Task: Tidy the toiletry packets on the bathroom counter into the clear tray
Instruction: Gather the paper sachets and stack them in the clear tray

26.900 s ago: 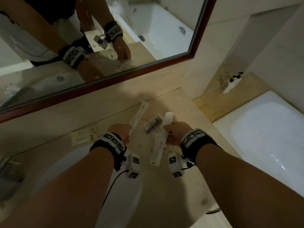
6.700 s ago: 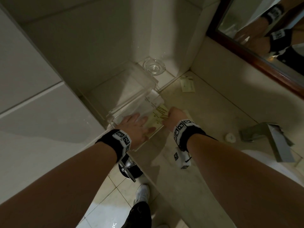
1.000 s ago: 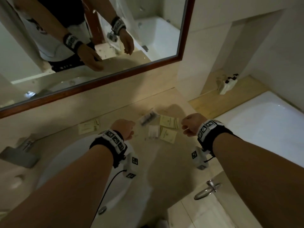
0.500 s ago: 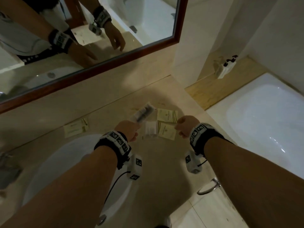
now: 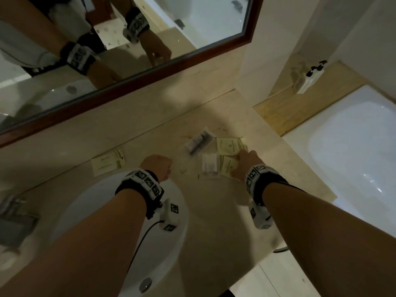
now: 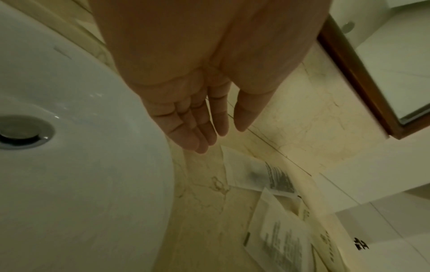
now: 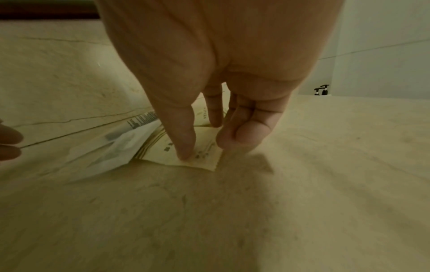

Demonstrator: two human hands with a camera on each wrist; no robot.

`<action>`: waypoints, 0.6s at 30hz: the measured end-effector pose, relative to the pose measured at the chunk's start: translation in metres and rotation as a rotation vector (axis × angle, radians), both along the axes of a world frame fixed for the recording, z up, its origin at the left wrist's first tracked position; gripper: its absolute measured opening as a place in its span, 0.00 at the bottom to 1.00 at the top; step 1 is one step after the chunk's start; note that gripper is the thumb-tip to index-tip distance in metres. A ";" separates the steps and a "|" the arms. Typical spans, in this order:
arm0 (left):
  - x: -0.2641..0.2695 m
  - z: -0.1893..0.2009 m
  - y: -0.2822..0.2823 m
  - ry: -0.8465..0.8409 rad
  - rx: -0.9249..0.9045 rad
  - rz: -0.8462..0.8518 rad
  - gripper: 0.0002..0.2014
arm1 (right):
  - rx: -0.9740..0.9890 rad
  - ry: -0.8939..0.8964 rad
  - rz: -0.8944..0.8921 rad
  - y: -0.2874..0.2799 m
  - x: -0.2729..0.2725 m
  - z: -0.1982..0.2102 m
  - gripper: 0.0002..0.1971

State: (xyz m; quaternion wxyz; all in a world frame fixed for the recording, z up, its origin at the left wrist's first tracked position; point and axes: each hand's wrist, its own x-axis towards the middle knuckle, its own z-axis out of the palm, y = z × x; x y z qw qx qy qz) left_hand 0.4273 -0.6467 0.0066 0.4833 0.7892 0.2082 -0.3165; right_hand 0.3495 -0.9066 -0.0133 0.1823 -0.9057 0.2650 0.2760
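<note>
Several packets lie in a cluster on the beige counter [image 5: 216, 221]. Among them are a clear packet with a dark comb [image 5: 199, 141], a small clear packet [image 5: 209, 166] and two cream packets [image 5: 230, 145]. My right hand [image 7: 207, 147] is down on the nearer cream packet [image 7: 202, 154], its thumb [image 7: 186, 147] on top and its curled fingers [image 7: 242, 136] at the edge, pinching it. My left hand [image 6: 209, 132] hovers with straight fingers and nothing in it, between the sink rim and the comb packet [image 6: 263, 174]. The clear tray is out of view.
A white sink [image 5: 128, 221] sits at the lower left, with another cream packet [image 5: 108, 162] behind it and a faucet [image 5: 15, 213] at the far left. A framed mirror [image 5: 150, 67] runs along the back wall. A bathtub [image 5: 353, 159] lies beyond the counter's right edge.
My right hand has come down onto the nearer cream packet and taken hold of its edge. My left hand stays beside the cluster, holding nothing.
</note>
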 end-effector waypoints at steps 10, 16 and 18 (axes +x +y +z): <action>-0.020 -0.013 -0.057 -0.136 0.087 -0.394 0.09 | 0.008 0.000 0.101 0.010 0.012 0.008 0.31; -0.025 -0.024 -0.070 -0.217 0.206 -0.634 0.21 | -0.081 -0.027 0.221 0.021 0.010 -0.003 0.34; -0.023 -0.025 -0.063 -0.230 0.179 -0.564 0.17 | -0.132 -0.016 0.230 0.024 0.007 -0.007 0.34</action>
